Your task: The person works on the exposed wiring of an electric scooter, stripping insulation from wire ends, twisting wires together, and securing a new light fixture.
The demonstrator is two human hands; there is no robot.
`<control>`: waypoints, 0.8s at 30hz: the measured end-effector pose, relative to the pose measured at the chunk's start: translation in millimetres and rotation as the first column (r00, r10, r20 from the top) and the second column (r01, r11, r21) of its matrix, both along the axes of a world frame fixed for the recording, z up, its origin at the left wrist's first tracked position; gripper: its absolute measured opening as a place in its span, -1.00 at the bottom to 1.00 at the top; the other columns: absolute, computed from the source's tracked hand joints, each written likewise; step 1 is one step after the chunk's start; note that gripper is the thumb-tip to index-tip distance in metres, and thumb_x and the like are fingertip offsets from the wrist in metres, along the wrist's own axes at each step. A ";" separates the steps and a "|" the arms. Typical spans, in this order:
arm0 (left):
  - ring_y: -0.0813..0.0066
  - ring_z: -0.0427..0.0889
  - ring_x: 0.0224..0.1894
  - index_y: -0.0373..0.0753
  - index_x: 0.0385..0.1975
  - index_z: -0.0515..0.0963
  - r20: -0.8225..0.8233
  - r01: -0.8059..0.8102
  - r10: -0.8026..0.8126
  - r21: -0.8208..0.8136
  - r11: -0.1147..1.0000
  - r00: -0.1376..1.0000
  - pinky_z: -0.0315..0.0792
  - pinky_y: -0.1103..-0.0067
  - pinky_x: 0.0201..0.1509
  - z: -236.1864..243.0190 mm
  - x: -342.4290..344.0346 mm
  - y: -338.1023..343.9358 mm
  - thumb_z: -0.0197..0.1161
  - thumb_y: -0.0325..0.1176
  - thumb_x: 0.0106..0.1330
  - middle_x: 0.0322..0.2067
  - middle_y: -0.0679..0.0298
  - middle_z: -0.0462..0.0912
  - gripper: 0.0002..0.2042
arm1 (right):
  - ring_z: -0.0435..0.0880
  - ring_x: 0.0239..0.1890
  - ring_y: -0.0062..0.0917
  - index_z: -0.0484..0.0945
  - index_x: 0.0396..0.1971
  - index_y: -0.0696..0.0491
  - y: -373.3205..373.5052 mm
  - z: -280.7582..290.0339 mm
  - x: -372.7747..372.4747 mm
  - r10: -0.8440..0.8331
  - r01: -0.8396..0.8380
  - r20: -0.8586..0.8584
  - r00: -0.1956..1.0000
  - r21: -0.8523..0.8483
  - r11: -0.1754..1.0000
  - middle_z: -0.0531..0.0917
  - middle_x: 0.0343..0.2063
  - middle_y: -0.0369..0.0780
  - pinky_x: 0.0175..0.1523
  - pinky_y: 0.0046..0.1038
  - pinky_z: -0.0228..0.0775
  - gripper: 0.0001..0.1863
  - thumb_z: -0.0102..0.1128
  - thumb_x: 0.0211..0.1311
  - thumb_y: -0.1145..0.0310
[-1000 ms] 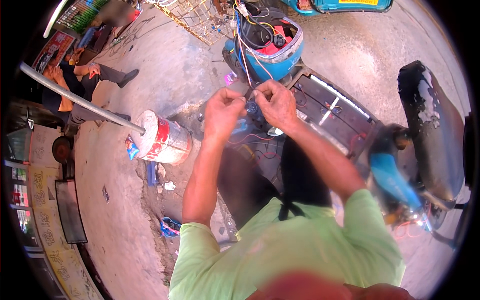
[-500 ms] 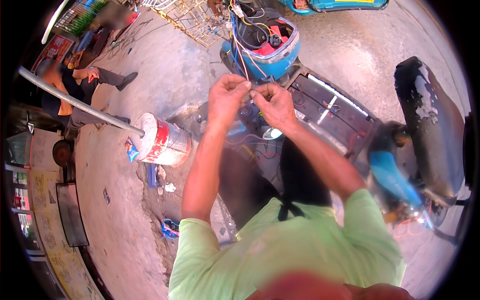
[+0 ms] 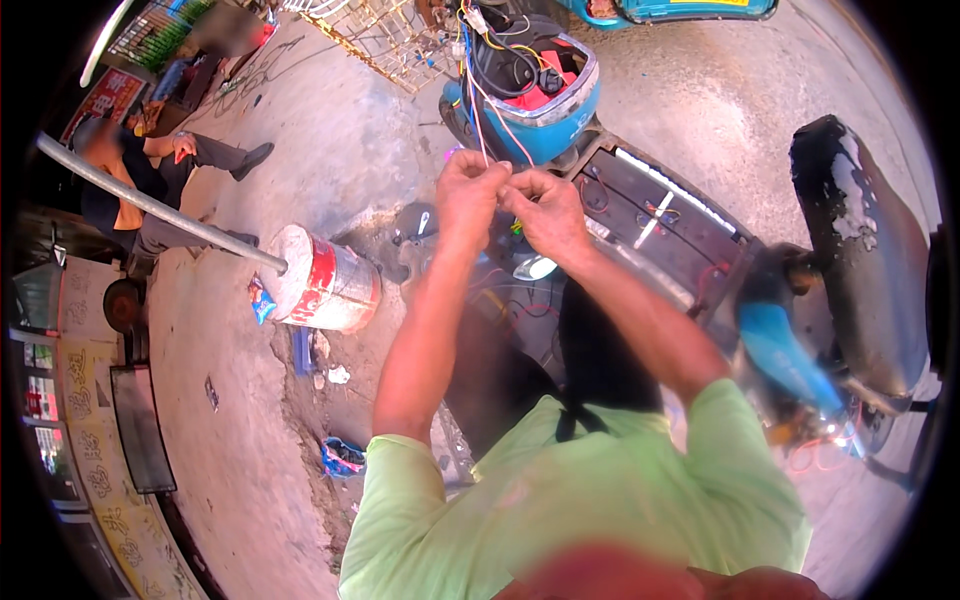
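Observation:
My left hand (image 3: pixel 467 200) and my right hand (image 3: pixel 545 215) meet fingertip to fingertip, both pinching thin pale wire (image 3: pixel 515 142). It runs down from a bundle of coloured wires and black hose (image 3: pixel 485 55) on the scooter's blue front housing (image 3: pixel 565 130), which has a red lining. Just right of my hands lies the open floorboard compartment with dark battery blocks (image 3: pixel 660 235) and loose leads. The black seat (image 3: pixel 860 260), with peeled patches, is at the right. What exactly sits between my fingertips is too small to make out.
A person (image 3: pixel 155 180) sits at upper left behind a metal pole (image 3: pixel 160 200), which stands in a paint-marked bucket (image 3: pixel 320 290). A wire basket (image 3: pixel 390 40) and another blue vehicle (image 3: pixel 690 10) are at the top. Small litter (image 3: pixel 340 455) lies on the cracked concrete (image 3: pixel 230 420).
My hands first rose a little; since half a second ago my left hand has shifted right, closer against my right. Both still pinch at the wire.

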State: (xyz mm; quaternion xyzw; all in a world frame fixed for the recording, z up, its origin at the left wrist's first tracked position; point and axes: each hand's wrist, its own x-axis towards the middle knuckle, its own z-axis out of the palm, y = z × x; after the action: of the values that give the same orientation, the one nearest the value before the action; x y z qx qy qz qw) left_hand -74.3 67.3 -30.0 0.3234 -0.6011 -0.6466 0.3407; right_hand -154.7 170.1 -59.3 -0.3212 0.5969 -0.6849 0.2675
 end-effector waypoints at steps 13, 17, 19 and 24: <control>0.50 0.66 -0.19 -0.38 0.02 0.60 -0.076 0.212 -0.205 0.110 0.971 0.976 0.54 0.52 -0.06 -13.2 38.5 -1.7 0.30 -0.47 0.39 -0.15 0.24 0.70 -0.75 | 0.69 -0.40 -0.68 0.68 -0.26 0.22 3.4 -1.0 -13.3 0.068 -0.068 0.024 0.997 -0.023 0.997 0.77 -0.44 -0.22 -0.29 -0.57 0.50 -0.76 0.33 0.32 0.31; 0.54 0.67 -0.17 -0.37 0.03 0.60 0.044 0.145 -0.145 -0.009 0.989 0.989 0.54 0.55 -0.08 -8.8 41.3 3.1 0.30 -0.49 0.39 -0.16 0.25 0.72 -0.75 | 0.69 -0.40 -0.67 0.68 -0.28 0.20 1.7 -4.4 -12.5 0.080 -0.079 0.021 0.997 -0.040 0.996 0.77 -0.45 -0.22 -0.28 -0.55 0.50 -0.76 0.33 0.31 0.30; 0.57 0.69 -0.21 -0.36 -0.02 0.60 0.174 0.108 -0.080 -0.159 0.981 0.981 0.55 0.60 -0.13 -4.8 42.1 4.1 0.31 -0.49 0.38 -0.24 0.26 0.73 -0.78 | 0.70 -0.41 -0.64 0.68 -0.28 0.19 0.9 -3.6 -13.5 0.061 -0.061 -0.008 0.998 0.007 0.998 0.77 -0.45 -0.21 -0.28 -0.52 0.51 -0.76 0.34 0.29 0.28; 0.59 0.68 -0.31 -0.36 -0.12 0.59 0.314 0.071 0.019 -0.273 0.960 0.949 0.56 0.59 -0.19 4.2 49.9 12.8 0.30 -0.51 0.36 -0.32 0.24 0.73 -0.85 | 0.72 -0.42 -0.55 0.69 -0.28 0.16 0.8 3.1 -8.0 -0.002 0.013 -0.115 0.993 0.097 0.995 0.77 -0.45 -0.18 -0.24 -0.42 0.54 -0.74 0.34 0.25 0.24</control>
State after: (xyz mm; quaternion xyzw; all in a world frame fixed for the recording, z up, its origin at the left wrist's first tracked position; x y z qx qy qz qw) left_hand -24.4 80.2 -25.8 0.3624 -0.7372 -0.4998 0.2747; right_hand -162.7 170.9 -56.1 -0.3442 0.6452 -0.6362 0.2457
